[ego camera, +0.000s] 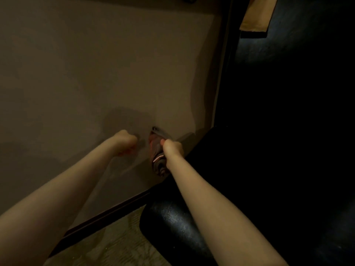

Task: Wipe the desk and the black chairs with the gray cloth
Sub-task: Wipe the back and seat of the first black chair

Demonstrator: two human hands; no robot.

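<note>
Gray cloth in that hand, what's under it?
The pale desk lies under the gray cloth, near its edge by the black chair. The right hand grips the cloth; the desk patch beneath it is hidden.

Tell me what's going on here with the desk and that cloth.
A person is cleaning in dim light. The right hand grips the bunched gray cloth at the near edge of the desk, right beside the black chair. The left hand is curled into a fist over the desk top and seems to hold nothing. Whether the cloth presses on the surface is hard to tell.
</note>
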